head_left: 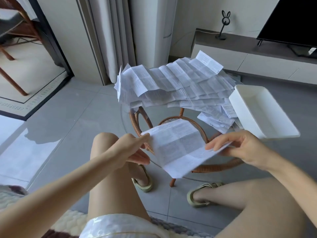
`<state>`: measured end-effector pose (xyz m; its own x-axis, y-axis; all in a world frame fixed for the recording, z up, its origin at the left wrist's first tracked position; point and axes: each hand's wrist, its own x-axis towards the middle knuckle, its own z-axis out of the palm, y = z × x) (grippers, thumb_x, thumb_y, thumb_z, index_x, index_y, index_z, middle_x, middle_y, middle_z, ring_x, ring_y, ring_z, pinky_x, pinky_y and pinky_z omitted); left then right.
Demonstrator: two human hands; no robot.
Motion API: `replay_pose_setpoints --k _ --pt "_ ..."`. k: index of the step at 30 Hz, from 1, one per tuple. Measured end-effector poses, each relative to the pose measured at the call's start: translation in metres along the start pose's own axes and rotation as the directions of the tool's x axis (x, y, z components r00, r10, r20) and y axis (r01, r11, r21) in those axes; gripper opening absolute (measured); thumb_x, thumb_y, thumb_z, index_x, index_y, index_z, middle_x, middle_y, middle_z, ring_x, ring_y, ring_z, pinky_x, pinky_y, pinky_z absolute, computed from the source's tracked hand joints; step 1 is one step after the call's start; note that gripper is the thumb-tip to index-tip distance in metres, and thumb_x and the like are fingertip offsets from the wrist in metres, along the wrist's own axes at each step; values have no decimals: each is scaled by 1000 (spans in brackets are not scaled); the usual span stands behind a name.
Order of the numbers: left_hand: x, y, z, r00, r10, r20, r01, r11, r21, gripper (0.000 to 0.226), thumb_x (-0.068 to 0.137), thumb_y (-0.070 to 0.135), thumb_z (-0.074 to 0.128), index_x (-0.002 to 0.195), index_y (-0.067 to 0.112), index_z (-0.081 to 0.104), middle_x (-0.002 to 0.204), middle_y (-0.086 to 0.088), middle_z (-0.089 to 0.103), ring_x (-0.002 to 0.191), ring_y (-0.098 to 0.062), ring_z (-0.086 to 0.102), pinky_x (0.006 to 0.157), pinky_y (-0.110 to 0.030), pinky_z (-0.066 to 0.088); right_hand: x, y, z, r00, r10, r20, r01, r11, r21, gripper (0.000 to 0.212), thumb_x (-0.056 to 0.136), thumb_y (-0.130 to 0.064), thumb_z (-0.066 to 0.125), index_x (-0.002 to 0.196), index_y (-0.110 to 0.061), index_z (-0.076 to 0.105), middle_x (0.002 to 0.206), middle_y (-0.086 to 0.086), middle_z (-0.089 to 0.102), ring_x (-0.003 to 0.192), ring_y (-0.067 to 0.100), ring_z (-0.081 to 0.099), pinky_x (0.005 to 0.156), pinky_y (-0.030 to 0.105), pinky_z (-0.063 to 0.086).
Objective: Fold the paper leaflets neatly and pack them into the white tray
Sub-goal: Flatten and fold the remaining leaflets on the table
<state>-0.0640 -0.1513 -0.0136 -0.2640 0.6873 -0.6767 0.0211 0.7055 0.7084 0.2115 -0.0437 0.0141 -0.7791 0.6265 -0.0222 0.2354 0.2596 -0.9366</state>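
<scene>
Left hand [135,149]: one, pinching the left corner of the held leaflet [178,146] between fingertip and thumb.

Held leaflet: one, printed, partly folded, off the table and above the near rim of the glass table [214,168]. It spans left to right between the two hands, with one corner pointing down toward the person. It looks nearly square, so I cannot tell its long axis.

Leaflet pile [171,81]: on the far half of the table. The top sheet is accordion-creased, and its long axis runs from near-left to far-right. The sheets overlap, so a count is not possible.

Right hand [240,148]: one, gripping the leaflet's right edge with the thumb on top and the fingers underneath.

Small sheets [216,118]: several, stacked loosely just left of the tray. I cannot tell how many.

White tray [262,110]: one, at the table's right edge and touching the small sheets. Its long axis runs from far-left to near-right.
</scene>
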Motion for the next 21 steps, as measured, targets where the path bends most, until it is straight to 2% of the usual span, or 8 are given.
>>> replay_pose_setpoints --k 2,4,6,9,13,15,18,21 --pt "0 4 4 999 -33 42 37 996 -82 41 96 36 57 101 -5 60 78 -19 73 73 -29 73 63 -28 60 -9 10 -4 999 33 -41 -32 999 17 12 57 -19 71 61 -30 74 89 3 75 96 14 69 83 17 49" --pt "-2 5 14 998 -9 59 16 991 -131 34 95 30 58 99 -3 64 81 -18 73 74 -27 73 63 -29 60 -15 18 -5 995 71 -63 -68 997 45 13 54 -16 78 58 -28 74 89 4 75 96 15 69 83 18 50" --pt "-1 6 24 997 66 -36 -71 981 -179 26 94 24 60 94 -1 67 77 -14 74 68 -23 72 63 -29 60 -18 23 -3 995 93 -21 -92 996 17 22 56 -9 84 57 -29 74 89 1 75 99 14 68 86 20 49" --pt "8 11 29 971 152 -187 -198 945 -260 20 91 14 65 89 -5 67 77 -14 72 64 -20 71 56 -27 59 -23 26 3 992 104 66 -101 993 -56 17 57 -20 69 60 -36 74 89 -4 75 105 10 65 94 19 46" --pt "18 17 28 956 218 -194 -262 934 -241 10 88 4 67 89 -6 68 83 -14 73 69 -19 72 58 -23 58 -29 28 3 995 92 37 -89 992 -88 11 59 -32 70 63 -42 73 83 -8 75 96 7 69 102 14 37" --pt "20 17 30 954 244 -175 -280 935 -220 6 87 1 66 89 -4 68 81 -12 72 67 -17 72 57 -22 58 -28 27 -1 998 66 -19 -67 996 -66 12 57 -43 83 64 -41 74 79 -7 75 89 9 70 93 11 43" --pt "23 15 32 950 273 -151 -299 934 -195 7 86 0 67 92 -5 68 82 -12 72 70 -19 72 61 -23 58 -21 23 -4 988 84 -131 -88 996 -27 9 62 -28 75 65 -36 75 72 -5 73 74 4 64 72 10 47" --pt "23 15 35 934 337 -116 -352 925 -146 8 87 0 66 94 -3 68 81 -8 73 69 -16 72 61 -21 57 -5 18 -3 962 106 -252 -111 994 -5 6 63 -27 74 69 -29 74 74 -6 71 70 3 60 69 12 44"
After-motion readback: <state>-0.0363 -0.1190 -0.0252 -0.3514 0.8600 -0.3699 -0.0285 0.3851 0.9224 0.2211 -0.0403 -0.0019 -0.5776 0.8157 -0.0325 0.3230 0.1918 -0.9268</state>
